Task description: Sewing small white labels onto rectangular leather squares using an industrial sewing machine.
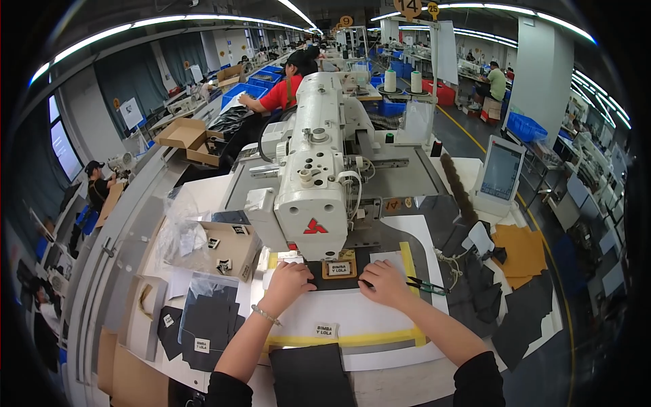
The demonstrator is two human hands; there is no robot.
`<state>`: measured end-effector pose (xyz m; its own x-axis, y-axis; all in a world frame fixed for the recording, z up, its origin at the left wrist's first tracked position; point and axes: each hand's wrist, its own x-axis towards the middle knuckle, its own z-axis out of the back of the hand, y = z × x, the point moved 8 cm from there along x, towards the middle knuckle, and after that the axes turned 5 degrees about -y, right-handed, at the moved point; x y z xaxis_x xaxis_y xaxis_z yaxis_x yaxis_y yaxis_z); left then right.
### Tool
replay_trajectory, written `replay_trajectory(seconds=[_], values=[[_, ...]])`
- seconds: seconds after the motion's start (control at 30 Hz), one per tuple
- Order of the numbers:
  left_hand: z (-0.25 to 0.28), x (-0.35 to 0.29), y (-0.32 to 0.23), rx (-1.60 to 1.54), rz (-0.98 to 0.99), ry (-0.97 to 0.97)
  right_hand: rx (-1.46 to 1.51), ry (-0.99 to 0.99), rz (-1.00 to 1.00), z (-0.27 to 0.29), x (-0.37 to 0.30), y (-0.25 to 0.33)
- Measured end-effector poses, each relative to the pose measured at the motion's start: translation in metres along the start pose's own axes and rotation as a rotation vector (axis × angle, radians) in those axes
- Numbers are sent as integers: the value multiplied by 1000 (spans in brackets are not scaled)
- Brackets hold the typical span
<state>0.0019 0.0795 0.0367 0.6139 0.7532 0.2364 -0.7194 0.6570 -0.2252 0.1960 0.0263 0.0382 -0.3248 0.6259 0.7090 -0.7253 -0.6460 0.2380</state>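
Black, flat sheet-material piece point(323, 285): lies level at the centre of the frame, slightly below middle; its left and right ends are partly covered. Small, off-white, rectangular label with dark lettering point(339, 268): face up, lettering upright, set over the middle of the black piece; attachment cannot be determined. Slender, dark-and-green scissors point(428, 287): right of centre, pointing sideways, left end hidden.

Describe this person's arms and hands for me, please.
Both hands, left hand and right hand, are ungloved. The left sleeve and right sleeve are black, leaving the forearms bare. A pale bracelet circles the left wrist; the right wrist shows none.
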Motion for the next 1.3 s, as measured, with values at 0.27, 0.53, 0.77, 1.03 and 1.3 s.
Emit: replay_trajectory(seconds=[0.27, 0.53, 0.77, 1.03, 1.3], values=[[-11, 8, -25, 62, -281, 82, -31, -2, 51, 4, 0, 8], [-16, 6, -38, 216, -268, -98, -100, 15, 22, 1, -1, 3], [7, 0, -34, -181, -189, -330, -251, 49, 38, -1, 3, 3], [21, -29, -54, -93, -307, -259, -431, 112, 388, 5, -17, 50], [42, -97, -129, 41, -564, -279, -387, 188, 356, 39, -70, 95]])
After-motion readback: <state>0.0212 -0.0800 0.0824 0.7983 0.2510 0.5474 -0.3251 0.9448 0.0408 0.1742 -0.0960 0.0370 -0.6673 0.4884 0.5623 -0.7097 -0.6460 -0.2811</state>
